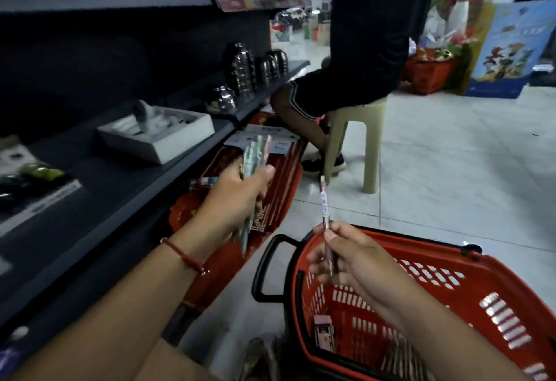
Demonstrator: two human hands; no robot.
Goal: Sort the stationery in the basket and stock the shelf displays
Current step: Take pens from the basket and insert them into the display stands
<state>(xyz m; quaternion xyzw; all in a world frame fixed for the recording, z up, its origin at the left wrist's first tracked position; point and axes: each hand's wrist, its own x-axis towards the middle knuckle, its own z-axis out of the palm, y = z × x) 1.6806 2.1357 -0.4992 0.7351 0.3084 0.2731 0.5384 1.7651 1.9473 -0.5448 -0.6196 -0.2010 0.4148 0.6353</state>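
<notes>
My left hand (237, 197) grips a bundle of pale green and pink pens (255, 155) that stick up above it, over the floor beside the dark shelf (120, 197). My right hand (340, 251) pinches a single clear pen (324, 203) with a white label, pointing upward, above the red shopping basket (469, 284). Inside the basket lie a small boxed item (324, 332) and a few more pens (400, 359) near the bottom edge.
A white tray (156, 137) and shiny dark vases (240, 67) stand on the shelf. Flat red packs (270, 197) lie on the floor under my left hand. A person sits on a beige plastic stool (355, 140) just ahead. White tiled floor spreads right.
</notes>
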